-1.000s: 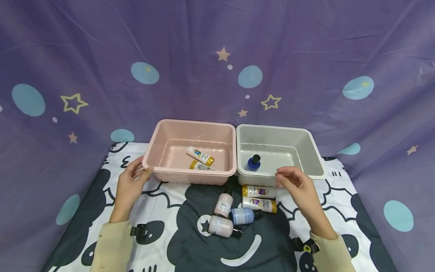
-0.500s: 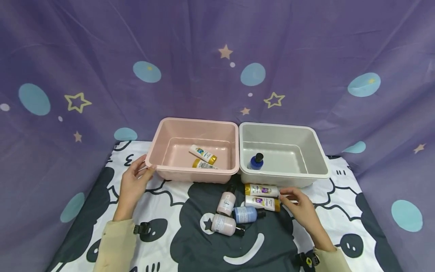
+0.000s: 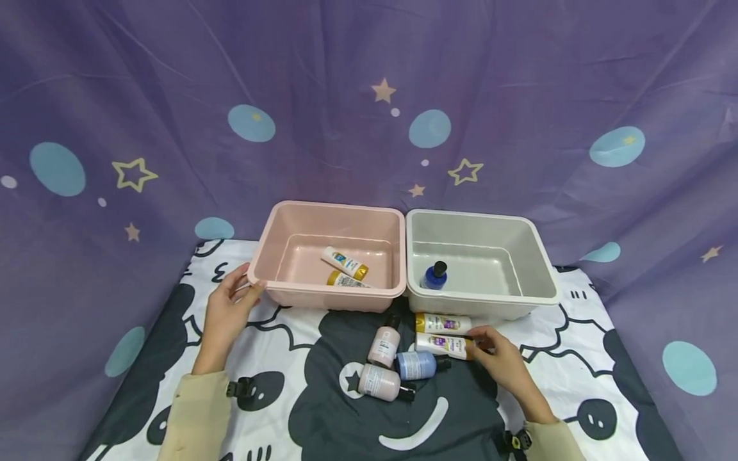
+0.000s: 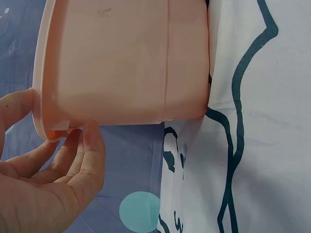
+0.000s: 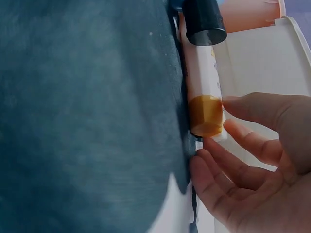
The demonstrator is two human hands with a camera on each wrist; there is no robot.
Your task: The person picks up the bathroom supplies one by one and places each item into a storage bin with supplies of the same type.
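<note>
My left hand [image 3: 226, 315] grips the near left corner of the pink bin [image 3: 330, 292], with thumb and fingers about its rim [image 4: 41, 73]. My right hand [image 3: 500, 363] is at the gold-capped end of the front white tube [image 3: 438, 344]. In the right wrist view, the thumb tip is right at the edge of the gold cap [image 5: 206, 115], and the other fingers are spread around the cap's end. A second white tube [image 3: 446, 323] lies just behind. Beside them on the cloth lie a blue bottle [image 3: 416, 365] and two pale pink bottles, one upper [image 3: 383, 346] and one lower [image 3: 377, 382], all black-capped.
Two gold-capped tubes, one whole [image 3: 344, 262] and one partly hidden [image 3: 344, 279], lie in the pink bin. A grey-white bin [image 3: 483, 301] stands against its right side, holding a dark blue bottle [image 3: 434, 278]. Behind both hangs a purple curtain [image 3: 323, 128].
My right hand has come down from the grey-white bin's front rim, past the rear tube, to the front tube's cap. My left hand stays on the pink bin's corner.
</note>
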